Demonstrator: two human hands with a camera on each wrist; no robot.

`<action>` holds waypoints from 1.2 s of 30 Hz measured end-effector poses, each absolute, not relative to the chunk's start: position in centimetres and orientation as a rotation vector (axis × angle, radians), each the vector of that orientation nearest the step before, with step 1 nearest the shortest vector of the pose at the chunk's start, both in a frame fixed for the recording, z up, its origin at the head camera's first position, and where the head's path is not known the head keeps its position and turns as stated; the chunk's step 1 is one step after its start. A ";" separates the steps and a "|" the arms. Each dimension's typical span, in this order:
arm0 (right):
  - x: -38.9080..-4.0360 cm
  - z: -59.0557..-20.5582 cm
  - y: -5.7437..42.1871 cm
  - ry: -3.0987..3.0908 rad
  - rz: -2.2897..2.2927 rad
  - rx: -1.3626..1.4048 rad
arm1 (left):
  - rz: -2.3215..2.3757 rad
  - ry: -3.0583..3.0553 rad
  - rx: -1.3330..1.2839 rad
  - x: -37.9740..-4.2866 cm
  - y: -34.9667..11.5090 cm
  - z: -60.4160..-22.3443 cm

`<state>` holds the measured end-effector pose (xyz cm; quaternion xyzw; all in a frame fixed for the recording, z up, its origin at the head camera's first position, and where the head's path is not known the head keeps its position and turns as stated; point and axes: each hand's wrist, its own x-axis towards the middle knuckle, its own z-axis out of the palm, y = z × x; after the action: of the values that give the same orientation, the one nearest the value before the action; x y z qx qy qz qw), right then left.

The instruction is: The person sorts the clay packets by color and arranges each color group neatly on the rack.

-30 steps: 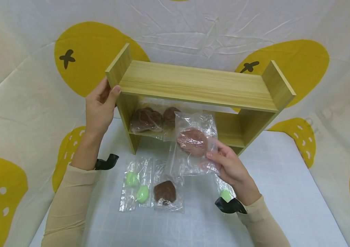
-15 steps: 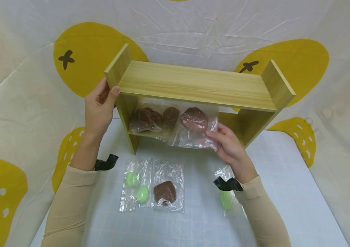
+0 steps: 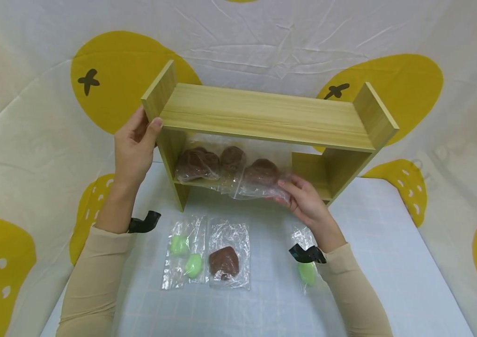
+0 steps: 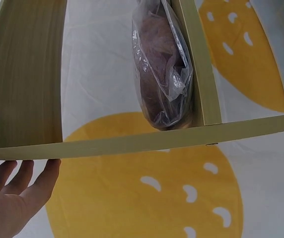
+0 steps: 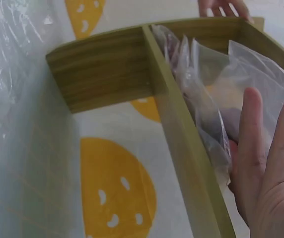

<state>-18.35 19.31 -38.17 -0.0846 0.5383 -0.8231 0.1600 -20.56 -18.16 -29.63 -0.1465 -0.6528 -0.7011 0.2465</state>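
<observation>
My left hand [image 3: 133, 145] holds the left side panel of the light wooden shelf [image 3: 263, 112], thumb at its front edge and fingers on the outer face. My right hand [image 3: 307, 201] grips the lower right corner of a clear plastic bag [image 3: 244, 188] with a brown lump [image 3: 262, 172] inside. That bag lies at the front of the middle board, partly within the opening. In the right wrist view, two fingers [image 5: 251, 124] of this hand point up over the bag. Left of it, more bagged brown lumps [image 3: 198, 164] sit on the same board.
On the pale checked tabletop [image 3: 272, 304] lie a bag with a brown lump [image 3: 223, 263], bags with green lumps [image 3: 194, 265] to its left, and another green lump [image 3: 306, 273] in a bag near the right wrist. A patterned cloth [image 3: 263, 47] hangs behind the shelf.
The right hand has carried the bag from in front of the shelf up and inward onto the middle board, then lowered it slightly. The left hand stays on the side panel.
</observation>
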 end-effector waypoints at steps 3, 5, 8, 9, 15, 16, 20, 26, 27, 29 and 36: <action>-18.0 -38.5 19.5 1.665 -2.315 -0.196 | -1.912 -1.786 -0.401 -20.5 -18.1 -29.6; -17.7 -38.7 19.6 1.791 -2.286 -0.159 | -1.899 -1.796 -0.397 -20.5 -18.1 -29.6; -17.1 -38.9 19.7 1.960 -2.255 -0.122 | -1.881 -1.808 -0.387 -20.4 -18.1 -29.6; -16.8 -39.0 19.7 1.989 -2.266 -0.104 | -1.881 -1.808 -0.389 -20.4 -18.1 -29.6; -14.3 -39.3 19.4 1.929 -2.474 -0.112 | -1.897 -1.797 -0.401 -20.4 -18.1 -29.6; -13.9 -39.5 19.2 1.913 -2.500 -0.126 | -1.894 -1.800 -0.397 -20.4 -18.1 -29.6; -12.7 -40.6 18.6 1.910 -2.533 -0.179 | -1.884 -1.802 -0.393 -20.4 -18.1 -29.6; -12.4 -42.1 17.9 2.026 -2.543 -0.222 | -1.883 -1.792 -0.412 -20.5 -18.1 -29.7; -12.5 -42.1 17.8 2.046 -2.545 -0.224 | -1.883 -1.791 -0.414 -20.5 -18.1 -29.7; -12.8 -42.0 17.6 2.086 -2.542 -0.221 | -1.887 -1.787 -0.417 -20.5 -18.1 -29.7; -14.3 -40.8 17.3 2.238 -2.441 -0.230 | -1.884 -1.781 -0.419 -20.7 -18.1 -29.8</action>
<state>-14.30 17.28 -40.85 -0.0690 0.6714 -0.7325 -0.0888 -20.66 -18.10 -29.76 -0.1542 -0.6559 -0.6936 0.2548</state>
